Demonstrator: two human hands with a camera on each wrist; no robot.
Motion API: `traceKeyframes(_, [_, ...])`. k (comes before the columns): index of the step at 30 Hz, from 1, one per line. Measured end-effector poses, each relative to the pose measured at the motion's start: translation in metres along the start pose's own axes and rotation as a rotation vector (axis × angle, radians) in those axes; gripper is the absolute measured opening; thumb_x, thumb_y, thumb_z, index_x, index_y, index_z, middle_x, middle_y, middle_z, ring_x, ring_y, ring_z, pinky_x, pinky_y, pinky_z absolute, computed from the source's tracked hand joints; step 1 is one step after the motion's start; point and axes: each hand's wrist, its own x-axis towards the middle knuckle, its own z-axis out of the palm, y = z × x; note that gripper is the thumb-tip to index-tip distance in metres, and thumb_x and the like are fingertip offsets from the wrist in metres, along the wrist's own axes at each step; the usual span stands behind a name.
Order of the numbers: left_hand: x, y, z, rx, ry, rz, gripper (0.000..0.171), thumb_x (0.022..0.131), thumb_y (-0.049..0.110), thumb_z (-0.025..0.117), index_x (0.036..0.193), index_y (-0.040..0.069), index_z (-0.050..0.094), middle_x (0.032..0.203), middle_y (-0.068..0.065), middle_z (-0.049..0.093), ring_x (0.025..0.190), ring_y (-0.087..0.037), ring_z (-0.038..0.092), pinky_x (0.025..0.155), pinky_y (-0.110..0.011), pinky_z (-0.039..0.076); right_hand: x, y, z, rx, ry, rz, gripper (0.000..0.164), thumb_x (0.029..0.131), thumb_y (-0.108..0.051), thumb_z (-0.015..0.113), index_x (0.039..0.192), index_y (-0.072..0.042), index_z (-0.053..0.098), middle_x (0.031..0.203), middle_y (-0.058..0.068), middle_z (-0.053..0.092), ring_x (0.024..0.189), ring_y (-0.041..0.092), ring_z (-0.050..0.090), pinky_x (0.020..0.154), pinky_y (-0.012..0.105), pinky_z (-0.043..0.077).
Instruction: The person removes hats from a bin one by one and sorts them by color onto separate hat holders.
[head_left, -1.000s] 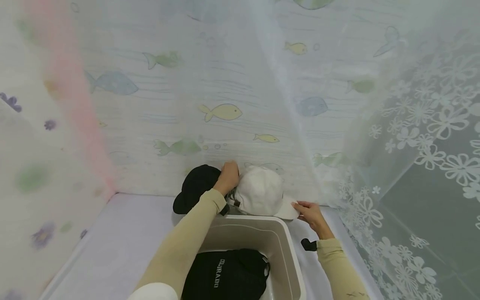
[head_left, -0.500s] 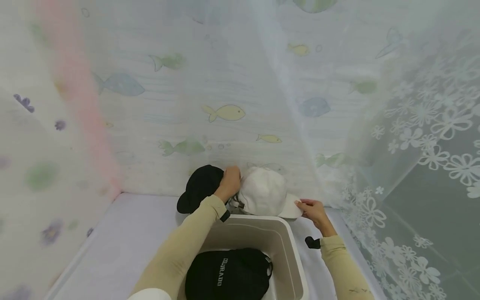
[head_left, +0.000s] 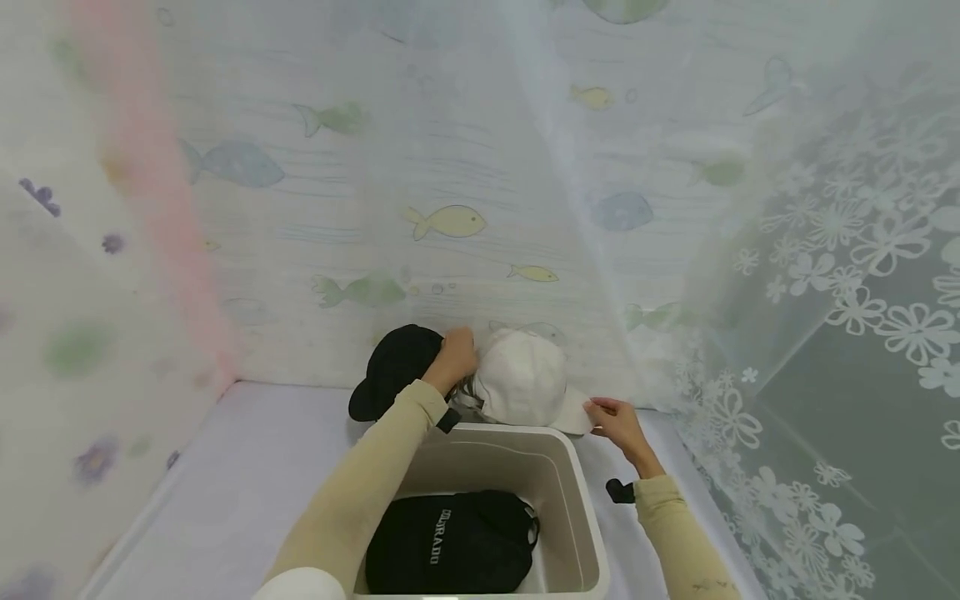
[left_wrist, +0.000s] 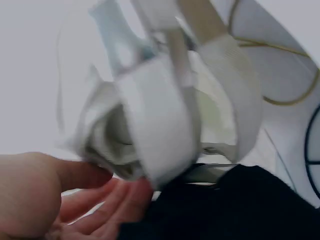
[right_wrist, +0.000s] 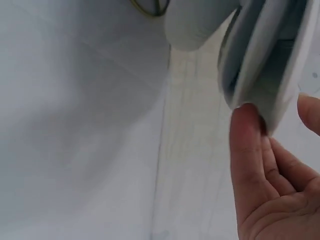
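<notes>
A white cap [head_left: 521, 375] stands behind the bin between my hands, its brim to the right. The right wrist view shows several brims [right_wrist: 260, 60] layered together, and several back straps [left_wrist: 160, 120] overlap in the left wrist view, so the white caps are nested. My left hand [head_left: 456, 360] holds their back edge, thumb on one side and fingers on the other. At the brim end, my right hand [head_left: 621, 427] has the stacked edges between its fingers and thumb. Beside my left hand sits a black cap [head_left: 397, 367], partly hidden behind it.
In front is a beige plastic bin [head_left: 581, 517], holding a black cap [head_left: 480, 542] with white lettering. A white cloth [head_left: 255, 483] covers the surface. Behind hangs a fish-print curtain [head_left: 450, 258]; flowered sheer netting [head_left: 840, 358] closes off the right side.
The straps at the back of the white caps have shifted slightly by my left fingers. Both hands stay at nearly the same places on the caps.
</notes>
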Motion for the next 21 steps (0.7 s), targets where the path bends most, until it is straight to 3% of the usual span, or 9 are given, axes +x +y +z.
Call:
traceKeyframes(3, [0.000, 0.005, -0.007, 0.004, -0.097, -0.045, 0.038, 0.101, 0.000, 0.044, 0.064, 0.010, 0.037, 0.062, -0.003, 0.032, 0.055, -0.016, 0.030, 0.051, -0.027, 0.030, -0.001, -0.003, -0.002, -0.064, -0.014, -0.017, 0.046, 0.105, -0.018, 0.056, 0.136, 0.016, 0.054, 0.129, 0.035, 0.061, 0.098, 0.029, 0.070, 0.082, 0.038, 0.062])
traceKeyframes(5, [-0.003, 0.010, -0.013, 0.011, -0.127, -0.049, 0.031, 0.101, 0.001, 0.043, 0.070, 0.005, 0.045, 0.066, -0.007, 0.039, 0.058, -0.018, 0.034, 0.053, -0.028, 0.033, -0.002, -0.007, -0.004, -0.122, -0.032, -0.037, 0.048, 0.107, -0.019, 0.053, 0.138, 0.017, 0.051, 0.132, 0.036, 0.059, 0.105, 0.038, 0.069, 0.089, 0.043, 0.060])
traceKeyframes(8, [-0.013, 0.017, -0.025, 0.019, -0.137, -0.018, 0.020, 0.101, 0.005, 0.045, 0.100, -0.008, 0.060, 0.094, -0.019, 0.061, 0.078, -0.026, 0.056, 0.071, -0.032, 0.049, -0.006, -0.015, -0.009, -0.205, -0.033, -0.071, 0.051, 0.108, -0.022, 0.051, 0.141, 0.017, 0.047, 0.135, 0.036, 0.057, 0.118, 0.045, 0.063, 0.098, 0.051, 0.055])
traceKeyframes(10, [-0.020, 0.021, -0.034, 0.020, -0.146, 0.019, 0.035, 0.101, 0.009, 0.046, 0.127, -0.012, 0.056, 0.125, -0.026, 0.062, 0.108, -0.035, 0.062, 0.095, -0.040, 0.053, -0.010, -0.023, -0.011, -0.244, -0.019, -0.097, 0.052, 0.108, -0.023, 0.049, 0.142, 0.016, 0.046, 0.137, 0.036, 0.056, 0.124, 0.048, 0.059, 0.102, 0.055, 0.051])
traceKeyframes(12, [-0.029, 0.023, -0.042, 0.038, -0.179, 0.065, 0.048, 0.104, 0.014, 0.048, 0.145, -0.010, 0.045, 0.147, -0.026, 0.051, 0.134, -0.039, 0.051, 0.113, -0.047, 0.043, -0.015, -0.033, -0.012, -0.263, 0.005, -0.132, 0.051, 0.108, -0.023, 0.049, 0.143, 0.014, 0.047, 0.139, 0.034, 0.055, 0.126, 0.048, 0.057, 0.103, 0.057, 0.049])
traceKeyframes(13, [-0.033, 0.023, -0.046, 0.052, -0.196, 0.093, 0.051, 0.104, 0.015, 0.049, 0.148, -0.010, 0.041, 0.151, -0.027, 0.047, 0.140, -0.040, 0.046, 0.116, -0.048, 0.040, -0.018, -0.038, -0.012, -0.265, 0.016, -0.154, 0.050, 0.108, -0.023, 0.049, 0.143, 0.013, 0.048, 0.140, 0.033, 0.055, 0.127, 0.048, 0.056, 0.104, 0.057, 0.048])
traceKeyframes(18, [-0.059, 0.016, -0.064, 0.123, -0.277, 0.259, 0.056, 0.106, 0.017, 0.053, 0.152, -0.008, 0.036, 0.155, -0.025, 0.043, 0.142, -0.039, 0.045, 0.117, -0.050, 0.039, -0.036, -0.063, -0.009, -0.248, 0.027, -0.285, 0.045, 0.108, -0.021, 0.051, 0.142, 0.008, 0.052, 0.141, 0.029, 0.056, 0.126, 0.043, 0.058, 0.107, 0.055, 0.047])
traceKeyframes(21, [-0.079, 0.011, -0.071, 0.096, -0.306, 0.330, 0.057, 0.106, 0.017, 0.055, 0.154, -0.005, 0.035, 0.156, -0.022, 0.043, 0.142, -0.038, 0.045, 0.116, -0.050, 0.039, -0.054, -0.077, -0.006, -0.232, -0.001, -0.366, 0.045, 0.107, -0.021, 0.053, 0.141, 0.008, 0.053, 0.140, 0.028, 0.057, 0.129, 0.043, 0.057, 0.109, 0.055, 0.046])
